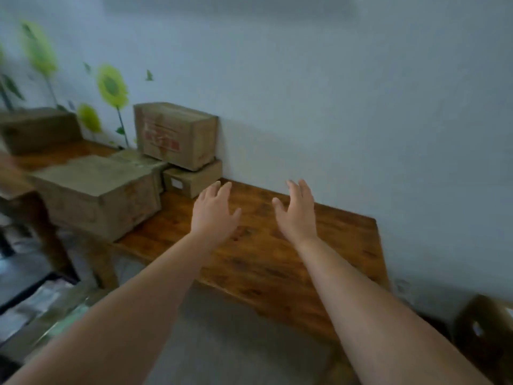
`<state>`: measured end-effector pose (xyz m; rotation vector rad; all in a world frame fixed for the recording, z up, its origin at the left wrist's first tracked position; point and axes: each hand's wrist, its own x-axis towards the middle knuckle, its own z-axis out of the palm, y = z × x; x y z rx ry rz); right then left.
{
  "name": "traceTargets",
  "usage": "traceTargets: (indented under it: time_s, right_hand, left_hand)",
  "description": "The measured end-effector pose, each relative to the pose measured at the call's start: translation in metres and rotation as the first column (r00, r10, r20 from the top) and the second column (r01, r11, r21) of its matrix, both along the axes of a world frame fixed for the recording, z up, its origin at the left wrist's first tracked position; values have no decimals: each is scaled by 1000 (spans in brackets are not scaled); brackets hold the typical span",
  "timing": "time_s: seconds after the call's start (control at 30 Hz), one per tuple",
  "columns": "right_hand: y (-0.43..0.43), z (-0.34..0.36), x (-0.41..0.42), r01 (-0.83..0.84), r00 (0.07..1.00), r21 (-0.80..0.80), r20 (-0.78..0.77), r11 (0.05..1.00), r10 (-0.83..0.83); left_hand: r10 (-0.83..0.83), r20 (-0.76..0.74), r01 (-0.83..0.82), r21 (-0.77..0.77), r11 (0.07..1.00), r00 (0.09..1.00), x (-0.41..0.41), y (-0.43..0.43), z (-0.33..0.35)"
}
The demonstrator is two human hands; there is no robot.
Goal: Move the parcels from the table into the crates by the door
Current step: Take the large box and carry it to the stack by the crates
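1. The left hand and right hand hover over the bare end of the table. Both are empty, with fingers straight and spread and palms turned towards each other, which looks like readiness to take a box by two sides.
2. All the parcels sit at the table's left end. The left hand is nearest the small parcel, close to it but not touching.
3. The red-printed parcel stands on the small one, against the wall, so it probably has to come off first.
4. The large parcel sits at the front edge and seems to overhang it slightly. A far parcel sits further left.
5. All are plain brown cardboard, scuffed and taped shut. The small one bears a white label.
6. No crate or door is in view (a brown object at lower right is too blurred to name)
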<state>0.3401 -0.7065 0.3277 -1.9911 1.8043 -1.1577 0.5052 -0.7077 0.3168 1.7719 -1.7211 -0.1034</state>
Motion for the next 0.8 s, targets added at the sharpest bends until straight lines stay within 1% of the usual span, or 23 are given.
traceTargets:
  time_s: [0.1, 0.23, 0.33, 0.47, 0.6, 0.7, 0.8]
  right_hand:
    - [-33, 8, 75, -76, 997, -3, 7, 997, 76]
    - [-67, 10, 148, -145, 989, 9, -5, 989, 145]
    - [-91, 7, 187, -171, 985, 9, -10, 985, 171]
    - [-127, -2, 235, -245, 969, 18, 18, 969, 245]
    - [-168, -15, 285, -322, 946, 54, 62, 945, 319]
    - [-201, -21, 318, -381, 923, 68, 80, 922, 376]
    - [-232, -25, 345, -398, 917, 115, 83, 910, 390]
  left_hand:
    - [65, 15, -65, -1, 998, 998, 85, -20, 17]
    - [155, 11, -155, 18, 988, 988, 162, -38, 26]
    - [186, -27, -185, 23, 982, 982, 198, -51, 25]
    - [224, -68, -224, 12, 975, 972, 239, -73, 15]
    - [288, -46, -286, 33, 958, 957, 287, -102, 3]
    - [350, -58, -348, 47, 936, 935, 321, -128, 1]
    - [382, -46, -379, 62, 923, 923, 350, -151, 0]
